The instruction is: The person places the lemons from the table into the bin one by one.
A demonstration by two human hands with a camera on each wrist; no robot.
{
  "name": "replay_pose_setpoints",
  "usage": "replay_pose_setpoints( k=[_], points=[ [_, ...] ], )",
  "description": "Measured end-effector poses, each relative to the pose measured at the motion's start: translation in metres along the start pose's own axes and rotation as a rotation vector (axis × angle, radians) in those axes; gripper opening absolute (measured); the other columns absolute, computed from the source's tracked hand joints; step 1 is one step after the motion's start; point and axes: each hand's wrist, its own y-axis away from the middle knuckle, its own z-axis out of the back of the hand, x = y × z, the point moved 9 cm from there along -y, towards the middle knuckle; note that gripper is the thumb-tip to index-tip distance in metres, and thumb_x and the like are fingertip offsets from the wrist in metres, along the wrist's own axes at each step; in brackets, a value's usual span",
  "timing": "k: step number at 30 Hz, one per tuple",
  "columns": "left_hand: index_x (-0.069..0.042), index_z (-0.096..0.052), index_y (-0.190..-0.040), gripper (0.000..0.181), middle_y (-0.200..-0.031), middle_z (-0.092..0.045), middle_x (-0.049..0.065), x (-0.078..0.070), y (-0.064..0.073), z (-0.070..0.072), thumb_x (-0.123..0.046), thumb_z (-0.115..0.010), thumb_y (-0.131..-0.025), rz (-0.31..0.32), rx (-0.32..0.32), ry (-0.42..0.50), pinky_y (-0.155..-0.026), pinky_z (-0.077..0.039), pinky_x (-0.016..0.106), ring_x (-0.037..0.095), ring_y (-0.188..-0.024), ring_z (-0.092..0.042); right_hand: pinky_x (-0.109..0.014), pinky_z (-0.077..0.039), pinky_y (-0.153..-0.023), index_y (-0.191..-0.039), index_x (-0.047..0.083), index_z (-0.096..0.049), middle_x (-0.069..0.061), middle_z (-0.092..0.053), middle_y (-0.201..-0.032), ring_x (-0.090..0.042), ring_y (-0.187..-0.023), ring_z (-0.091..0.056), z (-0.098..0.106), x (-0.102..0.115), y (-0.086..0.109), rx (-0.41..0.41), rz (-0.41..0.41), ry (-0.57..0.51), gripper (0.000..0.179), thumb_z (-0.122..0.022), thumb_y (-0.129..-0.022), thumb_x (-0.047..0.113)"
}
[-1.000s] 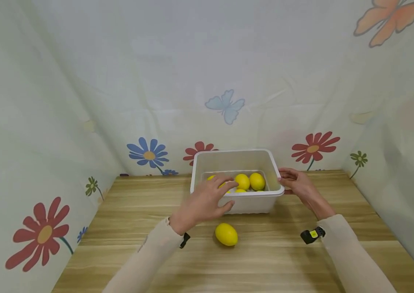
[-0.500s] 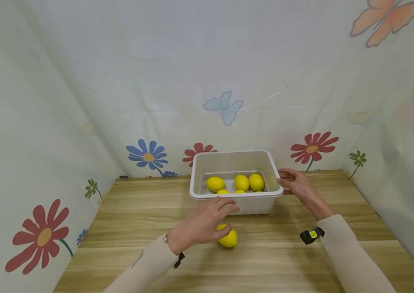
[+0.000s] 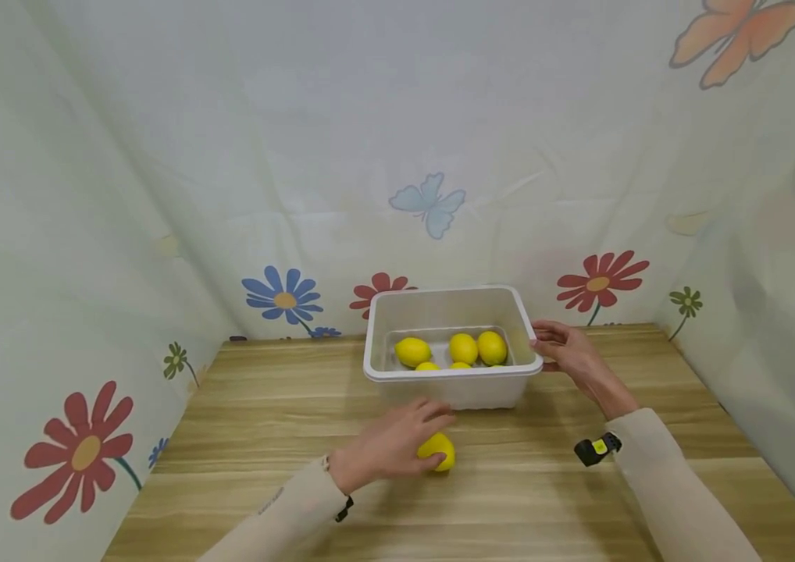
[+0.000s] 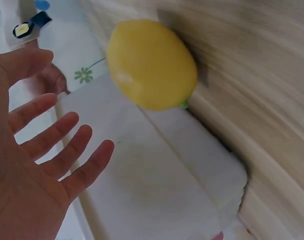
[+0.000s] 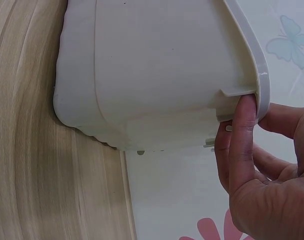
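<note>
One lemon [image 3: 438, 450] lies on the table in front of a white plastic bin [image 3: 461, 390]. Over its left side hovers my left hand [image 3: 397, 441], fingers spread and loosely bent; the left wrist view shows a gap between this hand [image 4: 41, 145] and the lemon [image 4: 152, 65]. My right hand [image 3: 575, 357] pinches the bin's right rim. In the right wrist view its fingers [image 5: 243, 135] hook under the rim, the thumb lying on the far side. Inside the bin several lemons [image 3: 464, 349] rest on the bottom, some partly hidden by the front wall.
The wood-grain table [image 3: 278, 414] runs back to a hanging fabric backdrop [image 3: 299, 156] printed with flowers and butterflies. The fabric also closes off the left and right sides. The bin stands close to the back edge.
My left hand has come out from over the bin, back towards me and down to the lemon on the table. The right hand keeps its hold on the rim.
</note>
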Motion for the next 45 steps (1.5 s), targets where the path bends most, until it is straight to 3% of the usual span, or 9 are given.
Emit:
replay_pose_setpoints(
  k=[4, 10, 13, 21, 31, 39, 45],
  points=[
    [-0.024, -0.051, -0.14, 0.054, -0.142, -0.051, -0.002, 0.001, -0.003, -0.016, -0.043, -0.064, -0.092, -0.008, 0.043, 0.009, -0.101, -0.051, 0.035, 0.018, -0.127, -0.051, -0.029, -0.059, -0.084, -0.15, 0.008, -0.036, -0.024, -0.047, -0.144, -0.041, -0.122, -0.054, 0.0, -0.001, 0.002, 0.003, -0.005, 0.003, 0.056, -0.055, -0.1, 0.023],
    [-0.026, -0.05, -0.14, 0.056, -0.144, -0.05, -0.001, 0.004, -0.008, -0.033, -0.045, -0.066, -0.09, 0.0, 0.085, -0.045, -0.099, -0.053, 0.036, 0.02, -0.127, -0.051, -0.03, -0.06, -0.083, -0.15, 0.007, -0.037, -0.024, -0.048, -0.143, -0.021, -0.105, -0.062, 0.0, 0.001, 0.002, 0.002, 0.01, 0.009, 0.054, -0.055, -0.1, 0.021],
    [-0.027, -0.05, -0.14, 0.057, -0.144, -0.049, -0.002, 0.008, -0.011, -0.04, -0.047, -0.066, -0.089, 0.008, 0.105, -0.063, -0.098, -0.053, 0.036, 0.02, -0.127, -0.051, -0.03, -0.06, -0.083, -0.15, 0.006, -0.037, -0.025, -0.047, -0.143, -0.017, -0.102, -0.062, 0.0, 0.002, 0.001, 0.001, 0.019, 0.007, 0.055, -0.055, -0.1, 0.022],
    [-0.028, -0.053, -0.138, 0.054, -0.139, -0.053, -0.002, 0.009, -0.013, -0.054, -0.043, -0.067, -0.088, 0.002, 0.184, -0.012, -0.097, -0.052, 0.034, 0.017, -0.124, -0.053, -0.031, -0.06, -0.083, -0.15, 0.006, -0.037, -0.027, -0.046, -0.144, -0.04, -0.119, -0.055, -0.001, -0.001, 0.002, -0.002, 0.009, -0.014, 0.054, -0.054, -0.101, 0.02],
    [-0.03, -0.057, -0.127, 0.046, -0.118, -0.059, -0.006, 0.013, -0.01, -0.075, -0.039, -0.072, -0.085, -0.001, 0.217, 0.018, -0.095, -0.05, 0.025, 0.008, -0.107, -0.058, -0.031, -0.06, -0.082, -0.149, 0.005, -0.038, -0.026, -0.048, -0.141, -0.04, -0.12, -0.055, -0.001, 0.003, 0.0, -0.004, 0.019, -0.018, 0.055, -0.056, -0.1, 0.022],
    [-0.029, -0.06, -0.12, 0.037, -0.109, -0.06, -0.008, 0.008, -0.009, -0.072, -0.037, -0.072, -0.085, -0.01, 0.187, -0.02, -0.085, -0.052, 0.023, 0.006, -0.098, -0.059, -0.031, -0.06, -0.081, -0.149, 0.004, -0.037, -0.027, -0.047, -0.141, -0.014, -0.1, -0.061, 0.001, 0.005, 0.002, -0.009, 0.043, -0.009, 0.058, -0.058, -0.099, 0.024],
    [-0.029, -0.058, -0.124, 0.04, -0.113, -0.059, -0.008, -0.003, -0.006, -0.061, -0.038, -0.07, -0.087, -0.03, 0.205, -0.026, -0.09, -0.052, 0.024, 0.006, -0.102, -0.058, -0.031, -0.06, -0.082, -0.149, 0.004, -0.037, -0.026, -0.048, -0.142, -0.021, -0.107, -0.061, 0.0, 0.002, 0.002, -0.004, 0.035, -0.016, 0.058, -0.058, -0.099, 0.024]
  ],
)
